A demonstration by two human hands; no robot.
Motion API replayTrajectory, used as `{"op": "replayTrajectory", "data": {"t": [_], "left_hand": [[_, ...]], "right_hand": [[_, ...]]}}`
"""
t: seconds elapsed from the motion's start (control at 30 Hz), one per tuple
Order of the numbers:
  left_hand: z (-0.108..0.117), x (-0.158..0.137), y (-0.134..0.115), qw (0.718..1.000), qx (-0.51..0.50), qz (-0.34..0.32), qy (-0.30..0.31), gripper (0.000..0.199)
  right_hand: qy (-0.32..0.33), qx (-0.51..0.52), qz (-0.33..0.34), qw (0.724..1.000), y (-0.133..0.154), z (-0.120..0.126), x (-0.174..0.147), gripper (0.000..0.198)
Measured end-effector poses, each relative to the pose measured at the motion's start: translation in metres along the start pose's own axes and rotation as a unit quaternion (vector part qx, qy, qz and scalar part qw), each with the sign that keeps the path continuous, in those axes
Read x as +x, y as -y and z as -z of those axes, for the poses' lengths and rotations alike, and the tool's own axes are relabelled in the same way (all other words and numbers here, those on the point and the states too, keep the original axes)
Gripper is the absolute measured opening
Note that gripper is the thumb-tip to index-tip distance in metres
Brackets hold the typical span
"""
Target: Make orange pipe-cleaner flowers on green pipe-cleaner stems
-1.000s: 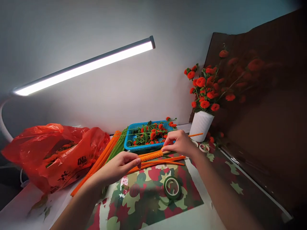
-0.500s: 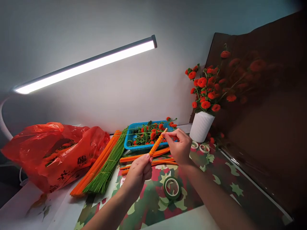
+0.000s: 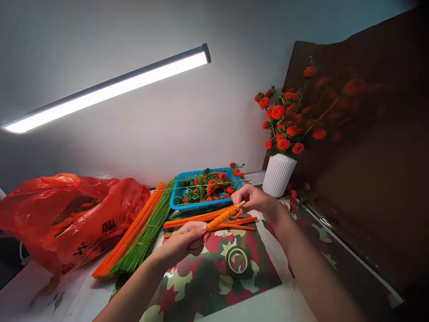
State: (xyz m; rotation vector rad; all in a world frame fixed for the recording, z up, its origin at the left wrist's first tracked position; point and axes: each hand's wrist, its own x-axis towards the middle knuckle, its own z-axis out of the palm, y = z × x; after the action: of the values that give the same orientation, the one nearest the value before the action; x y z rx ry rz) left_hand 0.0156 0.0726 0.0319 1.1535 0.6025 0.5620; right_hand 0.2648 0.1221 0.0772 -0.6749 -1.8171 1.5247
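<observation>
Lamp-lit craft table (image 3: 67,299) by a white wall, red bag (image 3: 67,219), blue basket (image 3: 177,202) behind. Left hand (image 3: 187,239) and right hand (image 3: 253,199) each pinch an end of the coiled orange pipe cleaner (image 3: 223,218), held above the mat. Looks light, fuzzy and bendy, so gripping the ends seems safest.

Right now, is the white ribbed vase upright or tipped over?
Upright: the white ribbed vase stands on its base by the wall, orange flowers rising from its mouth.

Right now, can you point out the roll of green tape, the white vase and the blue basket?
roll of green tape (image 3: 237,262): head view, on its front rim.
white vase (image 3: 279,175): head view, on its ribbed body.
blue basket (image 3: 192,205): head view, on its near wall.
</observation>
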Motion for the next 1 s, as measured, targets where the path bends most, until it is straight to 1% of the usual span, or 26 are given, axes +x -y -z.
{"op": "replayTrajectory", "data": {"t": [0.1,0.2,0.27,0.37,0.47,0.53,0.73,0.87,0.93,1.0], "left_hand": [[0.010,-0.005,-0.008,0.998,0.045,0.034,0.022,0.040],[0.015,-0.012,-0.018,0.992,0.105,0.060,0.028,0.038],[0.016,-0.017,-0.025,0.976,0.203,0.078,0.022,0.042],[0.014,-0.024,-0.036,0.938,0.332,0.096,-0.008,0.045],[0.011,-0.029,-0.043,0.902,0.419,0.098,-0.039,0.047],[0.010,-0.031,-0.046,0.886,0.452,0.093,-0.050,0.048],[0.006,-0.035,-0.050,0.856,0.501,0.081,-0.091,0.046],[-0.002,-0.038,-0.056,0.846,0.516,0.069,-0.119,0.041],[-0.006,-0.039,-0.056,0.838,0.522,0.071,-0.142,0.040],[-0.007,-0.039,-0.053,0.827,0.532,0.069,-0.170,0.040]], "right_hand": [[0.071,-0.027,-0.050,0.996,0.004,0.006,-0.007,0.038],[0.116,-0.067,-0.087,0.987,0.007,0.006,-0.011,0.031],[0.130,-0.104,-0.107,0.980,0.008,0.003,-0.011,0.024],[0.130,-0.174,-0.131,0.967,0.009,-0.002,-0.010,0.014],[0.115,-0.245,-0.148,0.951,0.008,-0.010,-0.007,0.011],[0.098,-0.287,-0.150,0.941,0.008,-0.014,-0.005,0.013],[0.016,-0.390,-0.104,0.915,0.009,-0.024,-0.003,0.017],[-0.024,-0.436,-0.064,0.897,0.009,-0.028,-0.003,0.019],[-0.045,-0.455,-0.046,0.888,0.009,-0.031,-0.002,0.021],[-0.082,-0.476,-0.033,0.875,0.010,-0.036,0.000,0.022]]}}
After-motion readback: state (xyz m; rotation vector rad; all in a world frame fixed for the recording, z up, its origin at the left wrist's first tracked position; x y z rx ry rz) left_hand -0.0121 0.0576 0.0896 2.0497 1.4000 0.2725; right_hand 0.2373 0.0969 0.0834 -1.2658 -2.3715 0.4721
